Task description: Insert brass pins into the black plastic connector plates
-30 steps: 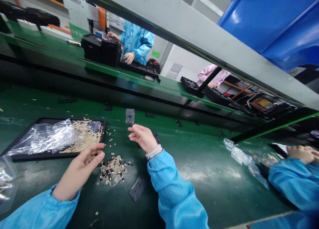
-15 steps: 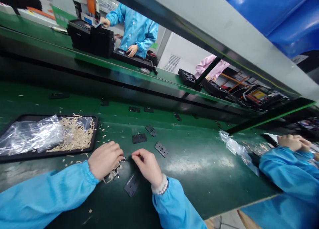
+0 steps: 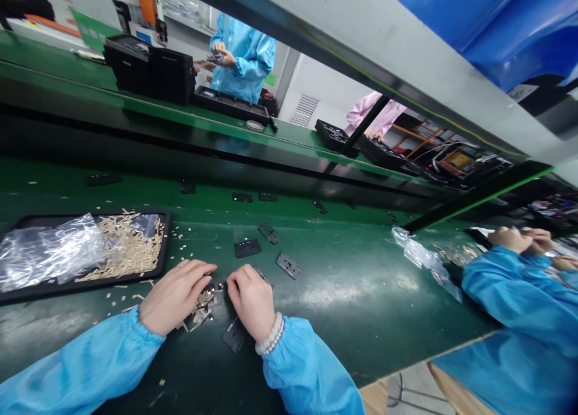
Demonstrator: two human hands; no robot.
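Note:
My left hand (image 3: 178,294) lies over the left side of a small heap of beige strips (image 3: 203,309), its fingers stretched out and its thumb slightly apart. Close to its right, my right hand (image 3: 253,297) has its fingers curled in; what they hold, if anything, is hidden. Tiny dark and silvery pieces (image 3: 220,287) lie between the two hands. A flat black plastic plate (image 3: 233,335) rests just below my right hand. Another black plate (image 3: 264,275) pokes out behind its knuckles. Farther off are three more plates, including a black plate (image 3: 288,265) on the right.
A black tray (image 3: 165,240) at left holds clear plastic bags and many beige strips. Scraps dot the green bench (image 3: 343,336). A plastic bag (image 3: 424,258) lies at right beside a co-worker's blue sleeve (image 3: 506,306). A raised shelf (image 3: 149,117) runs along the back.
My right hand has shifted left and its fingers have curled in more. My left hand has drawn slightly left. A plate now shows behind my right hand. The person opposite now holds a dark flat device.

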